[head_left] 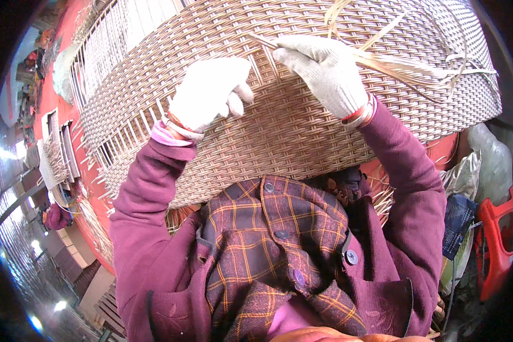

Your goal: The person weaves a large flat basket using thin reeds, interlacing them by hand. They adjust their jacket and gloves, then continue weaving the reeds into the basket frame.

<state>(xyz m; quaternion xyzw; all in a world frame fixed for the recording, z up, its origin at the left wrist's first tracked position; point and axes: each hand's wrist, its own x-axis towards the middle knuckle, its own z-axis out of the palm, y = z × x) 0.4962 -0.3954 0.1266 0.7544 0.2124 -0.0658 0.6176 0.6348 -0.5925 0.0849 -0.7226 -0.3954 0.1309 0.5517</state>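
Plaid garment point(273, 245), gloved fingers point(293, 56), wicker point(296, 128), seemingly printed packet point(460, 223)

Far part of the woven panel point(290, 122) beyond upper edge

Bright on your work. Your left gloved hand point(208, 94) blows out to near-white; your right gloved hand point(328, 71) keeps some knit texture. Soft shadow on the woven panel point(290, 134) below them. Light spots point(60, 306) glare lower left. Fisheye bends your edges; corners black, left rim blue-fringed, smeared.
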